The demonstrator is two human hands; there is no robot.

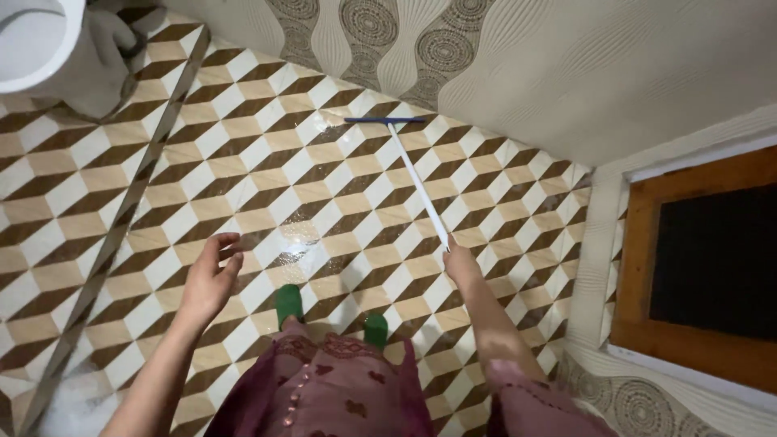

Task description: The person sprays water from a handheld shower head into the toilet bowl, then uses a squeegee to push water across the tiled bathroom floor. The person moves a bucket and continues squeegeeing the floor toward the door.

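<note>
Right now the right hand (460, 263) is gripping the near end of a floor squeegee (417, 180), its white handle running away from the hand toward the far wall, where the blue blade (384, 120) is resting flat on the wet patterned floor (97, 210), crosswise to the handle. The left hand (212, 275) is hovering open and empty (fingers spread), well apart from the handle, so the right is the nearer. Green slippers (289, 301) are standing between the arms.

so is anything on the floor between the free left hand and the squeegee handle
Nothing visible: only bare wet patterned tile floor lies between the open left hand and the white-handled blue floor squeegee, held in the right hand.
</note>
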